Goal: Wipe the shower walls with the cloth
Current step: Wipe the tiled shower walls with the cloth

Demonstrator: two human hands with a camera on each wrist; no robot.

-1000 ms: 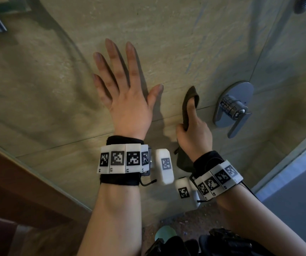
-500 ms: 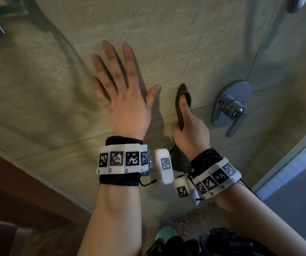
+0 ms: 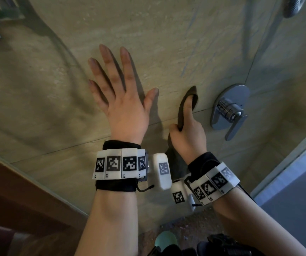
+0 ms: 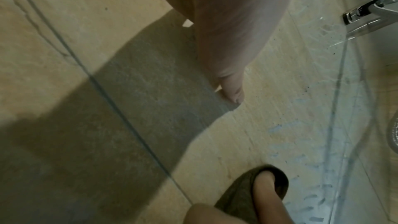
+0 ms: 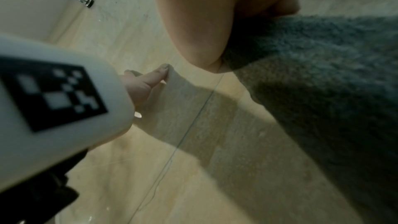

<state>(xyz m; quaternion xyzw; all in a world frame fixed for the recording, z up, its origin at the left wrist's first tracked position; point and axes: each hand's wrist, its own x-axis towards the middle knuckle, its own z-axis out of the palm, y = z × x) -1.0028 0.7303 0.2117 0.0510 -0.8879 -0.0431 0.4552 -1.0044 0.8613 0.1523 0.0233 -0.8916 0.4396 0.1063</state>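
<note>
The left hand [image 3: 124, 108] lies flat on the beige tiled shower wall [image 3: 167, 34], fingers straight and spread. Just beside it, the right hand [image 3: 187, 137] grips a dark cloth [image 3: 182, 108], its thumb and curled fingers wrapped around the fabric, pressing it to the wall near the chrome mixer handle [image 3: 229, 111].

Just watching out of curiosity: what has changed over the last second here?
The right hand, holding the dark cloth throughout, slid it slightly left along the wall, away from the chrome handle. The left hand stayed spread flat on the tile.
</note>
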